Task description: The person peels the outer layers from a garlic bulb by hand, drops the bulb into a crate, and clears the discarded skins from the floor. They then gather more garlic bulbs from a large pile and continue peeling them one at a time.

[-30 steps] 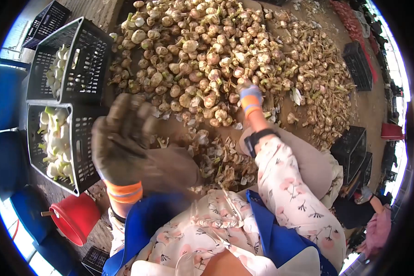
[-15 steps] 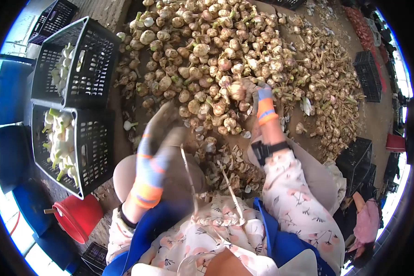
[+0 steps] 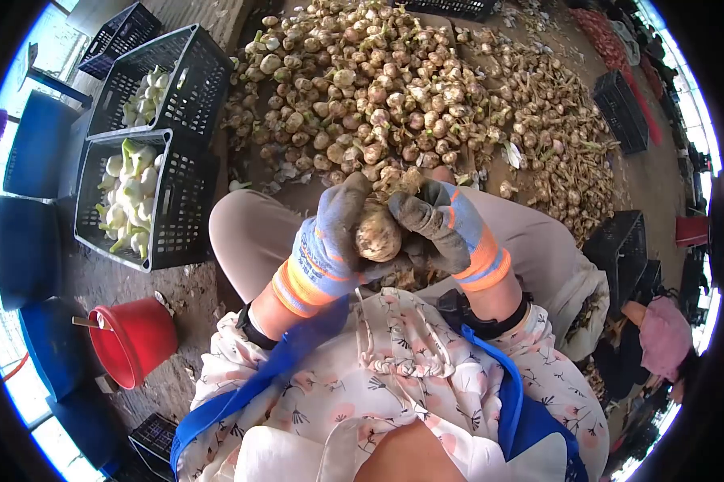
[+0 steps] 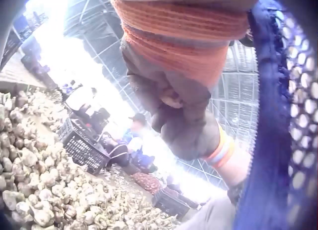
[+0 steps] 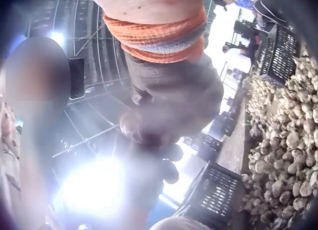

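Both gloved hands meet above the lap in the head view. The left hand [image 3: 335, 227] curls round a brown-skinned garlic bulb [image 3: 378, 232] from its left side. At the bulb's upper right, the right hand [image 3: 440, 225] has its fingers curled in against the bulb and its stem end. In the left wrist view, the left hand [image 4: 171, 91] largely hides the bulb. The right hand [image 5: 171, 98] looks blurred in the right wrist view. Beyond the knees lies a large heap of unpeeled garlic [image 3: 370, 88].
Two black crates, one nearer [image 3: 187, 210] and one farther [image 3: 197, 76], hold white garlic at the left. A red bucket [image 3: 141, 337] stands below them. More black crates stand at the right [image 3: 621, 112], near another person in pink [image 3: 665, 337].
The right hand has picked a bulb from the heap and drawn it back toward the body. The left hand has come across from the left and now grips the bulb too.
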The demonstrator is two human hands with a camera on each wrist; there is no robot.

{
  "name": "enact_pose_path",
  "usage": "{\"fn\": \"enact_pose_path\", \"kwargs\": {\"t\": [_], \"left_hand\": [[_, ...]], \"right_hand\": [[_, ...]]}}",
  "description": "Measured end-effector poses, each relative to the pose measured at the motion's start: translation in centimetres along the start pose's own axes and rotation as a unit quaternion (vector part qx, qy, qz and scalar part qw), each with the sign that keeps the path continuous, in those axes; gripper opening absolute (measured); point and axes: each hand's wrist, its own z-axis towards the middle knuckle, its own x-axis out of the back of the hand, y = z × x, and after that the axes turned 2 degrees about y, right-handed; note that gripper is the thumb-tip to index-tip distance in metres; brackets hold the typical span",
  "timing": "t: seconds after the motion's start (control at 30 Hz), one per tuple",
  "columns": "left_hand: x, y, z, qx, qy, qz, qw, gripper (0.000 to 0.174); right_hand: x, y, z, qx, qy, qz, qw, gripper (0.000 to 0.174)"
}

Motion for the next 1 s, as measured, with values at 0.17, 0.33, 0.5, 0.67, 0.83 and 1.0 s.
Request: {"fn": "enact_pose_path", "kwargs": {"t": [0.17, 0.33, 0.5, 0.67, 0.83, 1.0], "left_hand": [[-2.1, 1.5, -4.3, 0.176, 0.041, -0.312, 0.933, 0.083], [0.4, 6.2, -1.4, 0.419, -0.079, -0.453, 0.783, 0.066], [-1.9, 6.3, -2.2, 0.42, -0.073, -0.724, 0.542, 0.057], [-2.9, 6.8, -3.4, 0.281, -0.078, -0.605, 0.741, 0.04], [-3.6, 5.0, -2.9, 0.368, -0.138, -0.75, 0.531, 0.047], [-3.2, 6.7, -3.2, 0.397, 0.055, -0.592, 0.699, 0.04]], "right_hand": [[-0.8, 0.7, -3.4, 0.075, -0.042, 0.036, 0.996, 0.029], [-0.1, 3.0, -6.3, 0.244, 0.127, -0.333, 0.902, 0.037], [-2.0, -0.4, -10.0, 0.333, 0.131, -0.749, 0.558, 0.04], [0.9, 2.6, -9.8, 0.42, 0.061, -0.525, 0.737, 0.029], [1.2, 3.4, -9.9, 0.197, 0.14, 0.035, 0.97, 0.025], [-1.0, 3.7, -8.7, 0.332, 0.232, -0.216, 0.889, 0.019]]}}
